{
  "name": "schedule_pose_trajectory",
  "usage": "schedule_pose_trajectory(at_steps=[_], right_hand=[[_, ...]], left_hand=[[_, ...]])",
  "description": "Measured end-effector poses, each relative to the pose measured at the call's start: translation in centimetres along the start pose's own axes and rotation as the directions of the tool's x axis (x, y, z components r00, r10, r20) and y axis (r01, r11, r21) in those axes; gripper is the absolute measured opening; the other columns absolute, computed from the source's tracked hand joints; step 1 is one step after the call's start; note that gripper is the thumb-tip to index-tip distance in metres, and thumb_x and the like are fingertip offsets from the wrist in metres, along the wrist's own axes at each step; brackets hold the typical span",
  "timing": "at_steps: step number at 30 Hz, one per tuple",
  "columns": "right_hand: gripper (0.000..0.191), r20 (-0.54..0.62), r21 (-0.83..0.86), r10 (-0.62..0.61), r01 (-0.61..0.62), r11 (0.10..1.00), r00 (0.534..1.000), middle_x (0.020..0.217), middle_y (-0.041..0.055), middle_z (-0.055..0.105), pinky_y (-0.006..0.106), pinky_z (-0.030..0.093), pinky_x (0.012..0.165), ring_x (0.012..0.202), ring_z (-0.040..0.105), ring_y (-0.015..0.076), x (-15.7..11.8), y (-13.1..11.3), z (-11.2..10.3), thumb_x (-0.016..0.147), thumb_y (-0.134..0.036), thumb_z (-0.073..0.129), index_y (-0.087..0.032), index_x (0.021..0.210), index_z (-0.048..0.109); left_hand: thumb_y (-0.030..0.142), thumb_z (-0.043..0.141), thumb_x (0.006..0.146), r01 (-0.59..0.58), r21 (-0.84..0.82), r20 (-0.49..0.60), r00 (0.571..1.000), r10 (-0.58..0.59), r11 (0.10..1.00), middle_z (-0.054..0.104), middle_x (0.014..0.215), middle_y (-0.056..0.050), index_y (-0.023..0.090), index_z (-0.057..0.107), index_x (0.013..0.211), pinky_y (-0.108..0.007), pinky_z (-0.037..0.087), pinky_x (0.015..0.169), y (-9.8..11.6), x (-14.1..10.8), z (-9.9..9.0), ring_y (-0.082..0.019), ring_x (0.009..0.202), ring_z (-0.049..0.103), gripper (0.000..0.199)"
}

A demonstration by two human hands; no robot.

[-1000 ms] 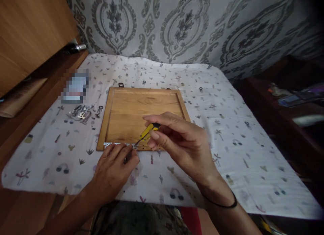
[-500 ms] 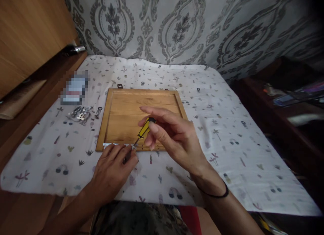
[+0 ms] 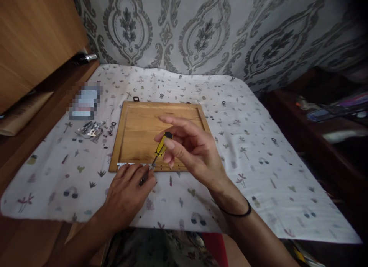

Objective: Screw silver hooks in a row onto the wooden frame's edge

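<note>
A small yellow-and-black screwdriver [image 3: 161, 146] is pinched in my right hand [image 3: 198, 154], between thumb and fingers. Its shaft slants down to the near edge of a framed wooden panel [image 3: 143, 125], and the tip meets a metal piece there. My left hand [image 3: 125, 192] presses a flat silver metal strip [image 3: 122, 165] with holes against that same edge, fingers on top and thumb below. Most of the strip is covered by those fingers. To the right of the tip, small dark holes dot the panel's edge.
A patterned white cloth [image 3: 244, 144] covers the table. On the left lie a pixelated phone-like object [image 3: 84, 103], a pile of silver metal parts [image 3: 92, 130] and small dark pieces [image 3: 105, 147]. A wooden cabinet [image 3: 37, 41] borders the left; a dark shelf [image 3: 290, 106] stands at right.
My right hand and the screwdriver have shifted slightly left, with the tip still at the strip. The left hand and the panel stay in place.
</note>
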State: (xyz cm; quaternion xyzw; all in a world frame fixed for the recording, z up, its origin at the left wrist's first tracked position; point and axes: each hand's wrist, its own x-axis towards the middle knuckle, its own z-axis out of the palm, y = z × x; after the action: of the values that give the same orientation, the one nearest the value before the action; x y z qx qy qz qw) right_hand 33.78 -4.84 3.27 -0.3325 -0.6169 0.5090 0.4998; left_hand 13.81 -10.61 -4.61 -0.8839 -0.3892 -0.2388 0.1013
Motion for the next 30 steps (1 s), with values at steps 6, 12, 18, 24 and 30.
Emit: schedule_pose_trajectory(at_steps=[6,12,18,24,30], right_hand=[[0.029,-0.014,-0.023,0.027,-0.027,0.999,1.0,0.088,0.0001,0.073,0.016,0.053,0.042,0.049,0.06,0.0047,-0.06,-0.32,-0.09,0.088,-0.043,0.081,-0.018,0.099,0.071],[0.035,-0.035,0.08,0.086,-0.083,0.993,0.996,0.089,-0.0017,0.072,0.016,0.053,0.042,0.05,0.058,0.0044,0.23,-0.44,0.25,0.079,-0.04,0.09,-0.021,0.091,0.064],[0.033,0.068,0.056,0.107,-0.111,0.992,0.992,0.087,0.0007,0.071,0.02,0.058,0.048,0.054,0.064,0.0076,0.14,-0.63,-0.34,0.091,-0.047,0.077,-0.019,0.109,0.075],[0.038,-0.038,0.041,0.089,-0.087,0.995,0.995,0.085,-0.0008,0.073,0.015,0.044,0.037,0.045,0.052,0.0025,0.48,-0.57,0.41,0.078,-0.047,0.089,-0.019,0.082,0.063],[0.04,0.099,0.09,0.139,-0.148,0.985,0.985,0.082,-0.0019,0.07,0.02,0.056,0.049,0.053,0.061,0.0065,0.39,-0.49,-0.14,0.084,-0.047,0.084,-0.02,0.11,0.071]], left_hand=[[0.018,0.064,0.097,-0.022,0.004,-0.018,1.0,0.022,1.0,0.074,0.109,-0.011,0.016,0.07,0.106,-0.044,0.047,0.095,-0.07,-0.1,0.16,-0.027,0.101,0.065,0.011],[0.018,0.063,0.097,-0.027,0.003,-0.012,1.0,0.027,1.0,0.074,0.109,-0.012,0.015,0.07,0.106,-0.044,0.046,0.096,-0.13,0.0,0.07,-0.027,0.102,0.064,0.011],[0.018,0.064,0.097,-0.021,0.015,-0.008,1.0,0.021,1.0,0.074,0.109,-0.01,0.018,0.07,0.107,-0.042,0.047,0.093,-0.17,-0.09,0.22,-0.026,0.1,0.064,0.011],[0.019,0.063,0.098,-0.031,0.02,-0.02,0.999,0.031,0.999,0.074,0.109,-0.012,0.016,0.07,0.107,-0.043,0.046,0.092,-0.18,-0.07,0.23,-0.027,0.102,0.064,0.011],[0.019,0.061,0.099,-0.032,0.019,-0.026,0.999,0.032,0.999,0.074,0.107,-0.01,0.017,0.07,0.105,-0.041,0.047,0.089,-0.18,0.06,0.13,-0.025,0.098,0.064,0.011]])
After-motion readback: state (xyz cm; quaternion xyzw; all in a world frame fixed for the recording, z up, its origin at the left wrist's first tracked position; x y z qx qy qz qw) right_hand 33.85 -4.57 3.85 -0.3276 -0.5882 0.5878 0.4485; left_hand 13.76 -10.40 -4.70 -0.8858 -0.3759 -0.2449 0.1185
